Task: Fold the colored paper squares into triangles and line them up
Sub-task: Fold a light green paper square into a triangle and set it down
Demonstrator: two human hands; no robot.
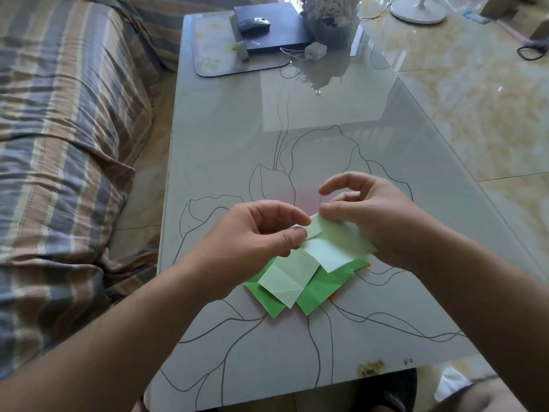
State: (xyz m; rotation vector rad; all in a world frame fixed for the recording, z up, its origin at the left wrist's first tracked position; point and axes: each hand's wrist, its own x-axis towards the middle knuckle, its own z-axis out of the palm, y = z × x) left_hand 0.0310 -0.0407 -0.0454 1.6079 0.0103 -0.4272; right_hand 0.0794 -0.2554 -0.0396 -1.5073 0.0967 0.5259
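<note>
A glossy glass-topped table with a flower drawn in thin lines fills the middle of the frame, a striped sofa cover at left and polished stone floor at right. At the upper centre sit a dark laptop carrying a mouse.

Just below centre, both hands work one pale green paper square. The left hand pinches its left edge between thumb and forefinger; the right hand holds its upper right part, thumb on the paper and forefinger curled free above.

Under it lies a loose stack of paper: another pale creased sheet over brighter green ones, an orange corner peeping out at the right. No finished triangle is visible.

The sheets look thin, crisp and already creased, so old folds could pull the new diagonal off line. The slick glass could also let the stack slide if nudged.
</note>
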